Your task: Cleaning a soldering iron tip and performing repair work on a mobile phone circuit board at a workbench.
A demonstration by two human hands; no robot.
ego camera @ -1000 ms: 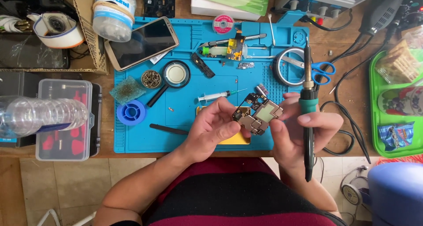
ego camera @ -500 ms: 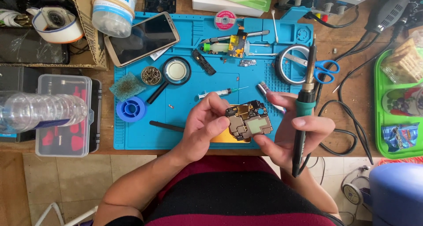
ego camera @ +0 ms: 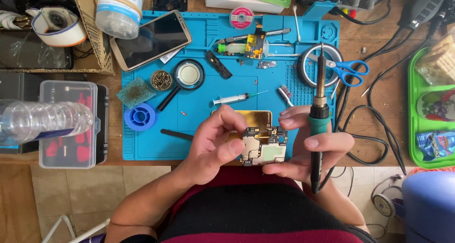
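- Head view: left hand [ego camera: 215, 146] and right hand [ego camera: 310, 146] both pinch a phone circuit board [ego camera: 263, 146] just above the blue mat's [ego camera: 142, 143] near edge.
- Right grip also clamps the soldering iron [ego camera: 318, 124], tip pointing away.
- Looks like inspection; soldering would need the iron turned toward the board.

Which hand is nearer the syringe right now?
Left. The left hand sits just below the syringe, fingertips close under it; the right hand is farther off to its right, holding the soldering iron.
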